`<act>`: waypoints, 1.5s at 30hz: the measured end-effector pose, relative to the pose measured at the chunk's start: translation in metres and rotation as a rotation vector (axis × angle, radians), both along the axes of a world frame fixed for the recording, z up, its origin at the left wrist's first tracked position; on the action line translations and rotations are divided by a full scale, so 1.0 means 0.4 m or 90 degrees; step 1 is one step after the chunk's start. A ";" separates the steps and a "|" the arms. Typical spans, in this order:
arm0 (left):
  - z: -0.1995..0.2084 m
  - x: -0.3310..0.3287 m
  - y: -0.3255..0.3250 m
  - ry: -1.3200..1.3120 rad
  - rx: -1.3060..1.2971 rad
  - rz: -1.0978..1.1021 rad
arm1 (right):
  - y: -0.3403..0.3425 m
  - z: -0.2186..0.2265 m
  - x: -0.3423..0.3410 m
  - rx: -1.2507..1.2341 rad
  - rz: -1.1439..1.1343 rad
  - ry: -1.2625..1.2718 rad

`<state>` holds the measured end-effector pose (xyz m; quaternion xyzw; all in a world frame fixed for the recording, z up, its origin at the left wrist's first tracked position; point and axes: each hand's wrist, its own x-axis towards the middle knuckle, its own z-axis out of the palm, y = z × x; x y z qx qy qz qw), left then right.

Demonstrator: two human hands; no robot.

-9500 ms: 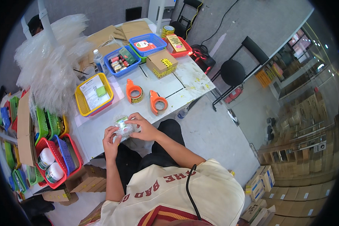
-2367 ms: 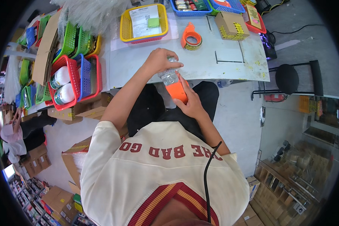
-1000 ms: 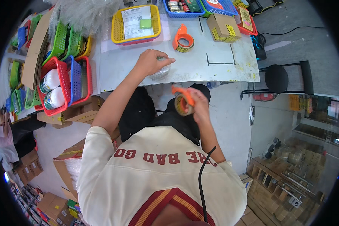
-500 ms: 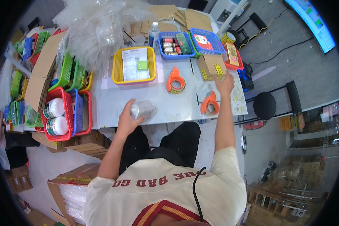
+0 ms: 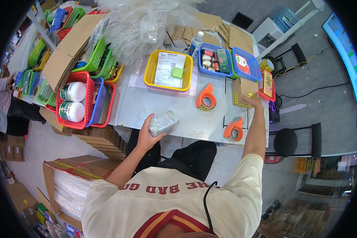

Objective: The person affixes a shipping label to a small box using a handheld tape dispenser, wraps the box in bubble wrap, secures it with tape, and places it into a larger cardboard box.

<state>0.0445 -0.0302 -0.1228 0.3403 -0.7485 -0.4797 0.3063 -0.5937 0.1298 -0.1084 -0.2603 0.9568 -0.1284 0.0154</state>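
My left hand (image 5: 150, 135) is closed round the side of a small bubble-wrapped package (image 5: 164, 122), holding it just over the table's near edge. Through the wrap a greyish block with some green shows faintly. At the right, my right hand (image 5: 253, 100) grips the near right part of a small brown cardboard box (image 5: 244, 89) with yellow-and-black tape on it; some fingertips are hidden. Between the hands lie two orange tape dispensers, one (image 5: 206, 97) farther back and one (image 5: 234, 129) near the table edge.
A yellow basket (image 5: 147, 75) holds a printed sheet and a green item. Blue baskets (image 5: 215, 73) with small goods stand behind the box, near a water bottle (image 5: 195, 43). Bubble wrap (image 5: 146, 27) piles up at the back. Red baskets (image 5: 92, 95) with white tubs stand left.
The view has swung, so the table sits lower and farther right. My right hand has closed onto the cardboard box. The wrapped package has tilted in my left hand.
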 end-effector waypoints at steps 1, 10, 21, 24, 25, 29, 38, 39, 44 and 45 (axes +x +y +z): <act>-0.003 -0.001 0.001 0.001 -0.015 0.003 | 0.002 0.008 0.006 -0.007 -0.002 -0.039; 0.027 -0.010 0.034 -0.022 -0.053 0.039 | -0.068 0.177 0.274 0.152 -0.178 -0.035; 0.029 -0.007 0.032 0.582 0.555 0.068 | 0.105 0.249 0.766 -0.486 0.197 0.093; -0.002 -0.039 0.008 0.633 0.610 0.016 | 0.100 0.104 0.963 -0.459 0.215 0.025; -0.018 -0.046 0.006 0.626 0.604 0.001 | 0.100 0.038 1.011 -0.362 0.234 0.084; 0.004 -0.031 -0.005 0.624 0.713 0.064 | 0.070 -0.048 1.110 -0.384 0.263 -0.055; 0.085 0.093 -0.038 0.668 0.578 0.083 | -0.025 0.148 1.113 -0.517 0.337 -0.050; 0.106 0.101 -0.027 0.630 0.539 0.021 | -0.014 0.195 1.132 -0.556 0.351 -0.189; 0.226 0.055 0.059 0.441 0.439 -0.174 | 0.038 0.280 1.181 -0.533 0.400 -0.457; 0.240 0.036 0.076 0.407 0.413 -0.171 | 0.042 0.292 1.185 -0.508 0.418 -0.450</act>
